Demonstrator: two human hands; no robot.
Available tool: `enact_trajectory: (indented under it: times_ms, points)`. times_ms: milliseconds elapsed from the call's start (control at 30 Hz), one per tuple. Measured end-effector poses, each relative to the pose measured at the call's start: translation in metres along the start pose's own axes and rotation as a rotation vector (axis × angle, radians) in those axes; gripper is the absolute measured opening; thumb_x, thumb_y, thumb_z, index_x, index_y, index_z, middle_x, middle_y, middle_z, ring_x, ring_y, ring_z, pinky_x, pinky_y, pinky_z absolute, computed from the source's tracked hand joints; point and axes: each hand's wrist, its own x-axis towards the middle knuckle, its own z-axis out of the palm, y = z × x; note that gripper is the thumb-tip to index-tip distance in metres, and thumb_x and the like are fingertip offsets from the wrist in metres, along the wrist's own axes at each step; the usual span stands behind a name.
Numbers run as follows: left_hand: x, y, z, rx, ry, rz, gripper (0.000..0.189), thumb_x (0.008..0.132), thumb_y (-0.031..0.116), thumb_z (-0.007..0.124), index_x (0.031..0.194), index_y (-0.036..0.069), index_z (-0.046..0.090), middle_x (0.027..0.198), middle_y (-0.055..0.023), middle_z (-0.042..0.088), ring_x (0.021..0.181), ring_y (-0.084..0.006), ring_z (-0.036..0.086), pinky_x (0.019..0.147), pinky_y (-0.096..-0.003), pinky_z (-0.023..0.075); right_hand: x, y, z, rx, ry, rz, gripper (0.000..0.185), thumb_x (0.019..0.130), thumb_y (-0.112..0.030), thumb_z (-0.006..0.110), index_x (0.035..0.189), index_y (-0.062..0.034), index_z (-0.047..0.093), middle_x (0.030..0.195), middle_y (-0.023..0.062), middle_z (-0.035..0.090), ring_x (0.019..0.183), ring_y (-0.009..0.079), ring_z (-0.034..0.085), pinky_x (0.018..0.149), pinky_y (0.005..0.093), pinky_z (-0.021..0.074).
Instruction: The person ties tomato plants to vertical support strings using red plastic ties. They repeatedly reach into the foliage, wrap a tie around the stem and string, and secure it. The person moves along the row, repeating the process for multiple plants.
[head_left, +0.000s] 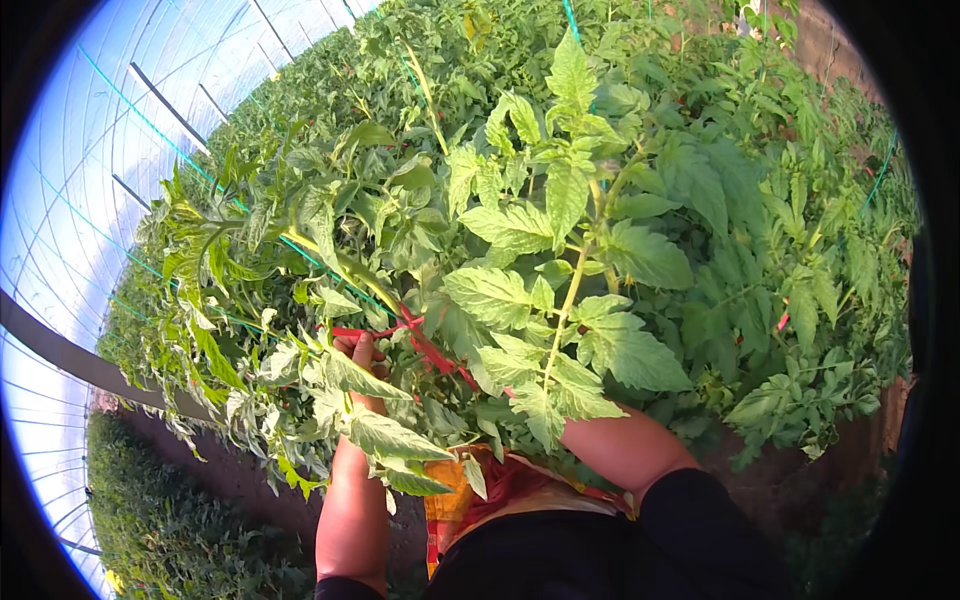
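My left hand (365, 358) pinches one end of a red tie strip (360, 332) between thumb and fingers. The strip runs to a tomato stem (367, 281) and wraps around it, together with a green twine (330, 271). From that wrap, several red strands (442, 358) slant down to the right and pass under tomato leaves (484, 295). My right forearm (626, 446) reaches in beneath the same foliage. Leaves hide my right hand, so what it holds cannot be seen. A leafy side shoot (390, 431) hangs across my left wrist.
Dense tomato plants (787, 187) spread ahead and to the right. More green twines (139, 116) rise to the upper left under a clear greenhouse cover (60, 187). A grey bar (82, 367) crosses at left. An orange and red checked cloth (450, 510) hangs at my waist.
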Motion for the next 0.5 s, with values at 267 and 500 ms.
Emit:
enact_trajectory:
  times_ms: [267, 500]
  points:
    - [-0.013, 0.001, 0.017, -0.198, -0.302, 0.286, 0.006, 0.099, 0.009, 0.058, 0.096, 0.005, 0.06, 0.096, -0.0097, 0.069, 0.071, -0.0106, 0.058, 0.067, -0.023, 0.047, -0.021, -0.008, 0.011, -0.255, 0.084, -0.259, 0.021, 0.088, -0.007, 0.067, 0.108, -0.0021, 0.063, 0.098, 0.0104, 0.063, 0.087, 0.0218, 0.064, 0.073, 0.0311, 0.0527]
    - [-0.025, 0.023, 0.018, 0.532, -0.498, 0.867, 0.022, 0.081, -0.008, 0.065, 0.102, -0.002, 0.067, 0.098, -0.0126, 0.068, 0.085, -0.0238, 0.065, 0.078, -0.0304, 0.0515, -0.007, -0.04, 0.017, -0.639, 0.157, -0.6, 0.021, 0.085, -0.001, 0.071, 0.105, -0.0032, 0.064, 0.098, 0.0099, 0.063, 0.089, 0.0226, 0.065, 0.075, 0.0317, 0.0529]
